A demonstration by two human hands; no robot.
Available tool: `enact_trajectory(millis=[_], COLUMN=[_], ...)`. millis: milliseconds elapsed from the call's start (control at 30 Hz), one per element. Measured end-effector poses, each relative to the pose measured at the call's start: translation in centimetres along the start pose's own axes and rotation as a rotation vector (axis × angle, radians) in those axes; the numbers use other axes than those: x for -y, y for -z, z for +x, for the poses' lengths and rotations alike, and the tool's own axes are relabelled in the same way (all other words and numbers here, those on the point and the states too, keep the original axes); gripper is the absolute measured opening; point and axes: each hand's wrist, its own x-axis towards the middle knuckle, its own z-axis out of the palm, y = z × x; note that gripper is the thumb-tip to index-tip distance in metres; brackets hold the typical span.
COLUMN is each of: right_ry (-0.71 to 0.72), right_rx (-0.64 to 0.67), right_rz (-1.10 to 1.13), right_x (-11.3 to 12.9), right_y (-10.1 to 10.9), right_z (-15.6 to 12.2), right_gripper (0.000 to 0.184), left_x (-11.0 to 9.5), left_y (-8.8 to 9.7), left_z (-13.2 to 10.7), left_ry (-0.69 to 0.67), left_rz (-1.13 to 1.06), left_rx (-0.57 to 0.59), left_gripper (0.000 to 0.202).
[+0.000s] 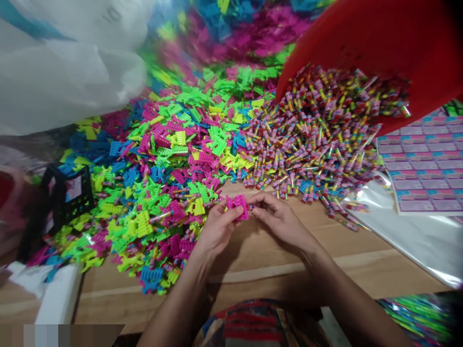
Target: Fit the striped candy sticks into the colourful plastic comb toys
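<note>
My left hand (221, 222) pinches a bright pink plastic toy piece (237, 207) with slatted parts, thumb on top. From the right, my right hand (272, 212) has its thumb and fingers closed at the toy's edge. Between them shows the end of a small tube (250, 207), mostly hidden by the fingers. Beyond the left hand spreads a heap of similar plastic pieces (173, 140) in pink, green, yellow and blue. A pile of small labelled tubes (300, 140) with colourful contents lies past the right hand.
A tipped red basin (427, 58) at upper right has tubes spilling from it. Label sheets (427, 166) lie on clear plastic film (401, 241) at right. A white sack (72, 77) bulges at upper left above a black plastic basket (77, 193). Wooden table (260, 260) shows in front.
</note>
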Motion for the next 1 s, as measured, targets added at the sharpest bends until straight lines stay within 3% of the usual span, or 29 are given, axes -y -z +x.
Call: enact_trajectory(millis=[500, 667, 867, 1000], right_ry=[0.087, 0.091, 0.148, 0.119], right_rx=[0.038, 0.041, 0.001, 0.003], right_rz=[0.082, 0.033, -0.149, -0.093], right_x=[-0.2, -0.35, -0.4, -0.49], right_y=[0.73, 0.82, 0.69, 0.39], right_z=[0.06, -0.08, -0.19, -0.39], right_gripper=[0.019, 0.016, 0.013, 0.016], left_x=[-0.1, -0.07, 0.05, 0.45], left_y=[0.19, 0.01, -0.43, 0.01], left_z=[-0.63, -0.77, -0.98, -0.63], left_ry=[0.068, -0.042, -0.211, -0.147], left_rz=[0.039, 0.142, 0.458, 0.42], left_rx=[0.059, 0.058, -0.03, -0.003], left_gripper=[0.044, 0.037, 0.023, 0.026])
